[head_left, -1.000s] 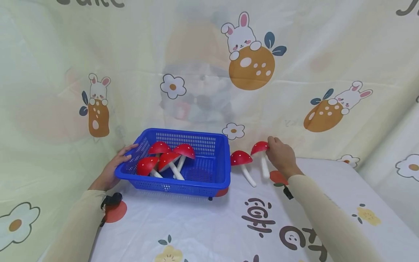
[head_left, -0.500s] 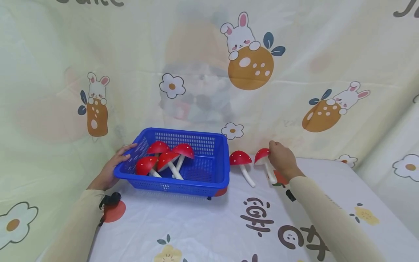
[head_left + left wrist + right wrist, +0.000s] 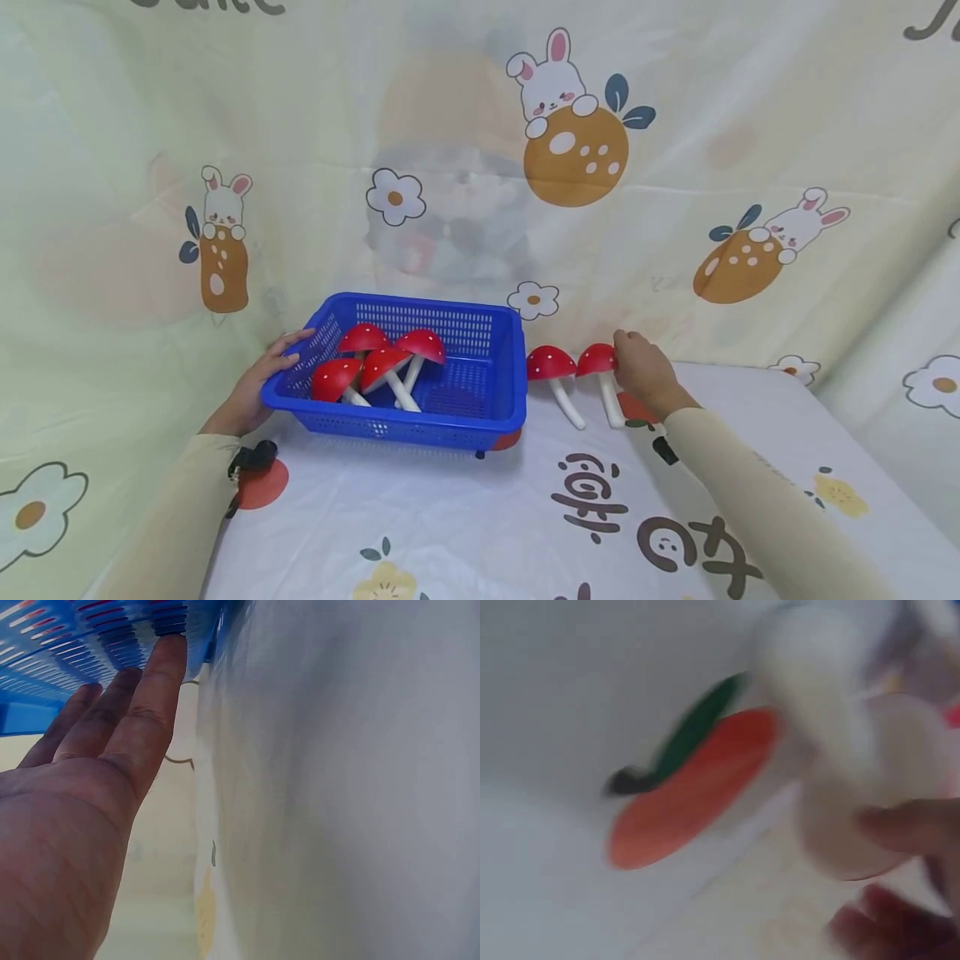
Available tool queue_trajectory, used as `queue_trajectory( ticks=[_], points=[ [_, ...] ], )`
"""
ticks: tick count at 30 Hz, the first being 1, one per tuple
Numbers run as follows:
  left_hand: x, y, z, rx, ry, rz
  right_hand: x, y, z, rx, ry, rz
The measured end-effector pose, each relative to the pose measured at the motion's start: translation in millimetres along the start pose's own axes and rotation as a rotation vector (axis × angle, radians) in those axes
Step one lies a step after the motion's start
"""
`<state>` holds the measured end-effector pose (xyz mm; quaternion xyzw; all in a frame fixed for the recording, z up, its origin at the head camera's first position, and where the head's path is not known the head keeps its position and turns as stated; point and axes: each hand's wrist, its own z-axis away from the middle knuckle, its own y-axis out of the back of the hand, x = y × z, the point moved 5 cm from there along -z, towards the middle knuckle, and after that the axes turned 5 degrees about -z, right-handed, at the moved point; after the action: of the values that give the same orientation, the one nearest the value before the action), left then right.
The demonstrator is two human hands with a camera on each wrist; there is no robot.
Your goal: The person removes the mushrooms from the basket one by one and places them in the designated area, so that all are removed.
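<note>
My right hand [image 3: 643, 371] pinches the cap edge of a toy mushroom [image 3: 597, 360], red with white dots on a white stem. In the right wrist view, blurred, the thumb [image 3: 911, 825] lies on the pale underside of that mushroom's cap [image 3: 885, 765]. Just left of it another mushroom [image 3: 551, 364] lies by the basket's right end. A blue plastic basket [image 3: 420, 427] holds several similar mushrooms [image 3: 422, 346] in its left half. At the basket's left end is my left hand [image 3: 258, 387], its straight fingers [image 3: 142, 727] against the slotted outer wall [image 3: 112, 645].
A white printed cloth [image 3: 465, 517] covers the table. Behind the basket hangs a cream curtain [image 3: 450, 108] with rabbits and flowers, close to the table's back edge. Black straps and small devices show at the left wrist [image 3: 255, 458] and right wrist [image 3: 664, 450].
My right hand has lowered the mushroom slightly, swung it a little right, then brought it back left beside the other mushroom. The left hand and basket stay put.
</note>
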<state>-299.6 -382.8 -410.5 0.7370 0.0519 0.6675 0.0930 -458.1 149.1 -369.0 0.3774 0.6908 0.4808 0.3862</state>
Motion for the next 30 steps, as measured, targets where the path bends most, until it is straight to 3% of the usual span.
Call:
queue_trajectory(
  ticks=[7,14,24,30],
  points=[
    [-1.0,1.8,-0.4,0.001,0.000,-0.019,-33,26,11.7,-0.069,0.008,0.045],
    [0.2,0.9,-0.8,0.007,-0.002,-0.034,-93,35,13.8,-0.123,-0.009,-0.037],
    [7.9,-3.1,3.1,-0.005,-0.008,-0.008,-196,28,-10.4,-0.091,0.181,-0.083],
    [4.8,-0.4,2.6,0.005,-0.002,-0.029,-242,28,-32.0,-0.195,0.252,-0.168]
  ],
)
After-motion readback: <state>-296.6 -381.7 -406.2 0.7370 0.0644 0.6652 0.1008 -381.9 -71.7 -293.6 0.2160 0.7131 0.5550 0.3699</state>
